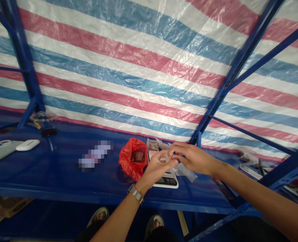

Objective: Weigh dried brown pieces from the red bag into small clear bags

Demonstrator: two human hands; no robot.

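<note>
My left hand, with a metal-band watch on its wrist, curls its fingers around a small clear plastic bag. My right hand pinches the upper edge of that bag; part of it is hidden by the fingers. Both hands are above a white digital kitchen scale. Flat clear bags lie at the scale's right side. To the left stands an opened red plastic bag of small brown pieces, with a clear plastic cup inside. Filled clear bags sit behind the scale.
On the blue shelf are a phone, a white earbud case, a clear cup with dark contents and a blurred-out item. Blue metal posts rise at both sides. Striped sheeting hangs behind.
</note>
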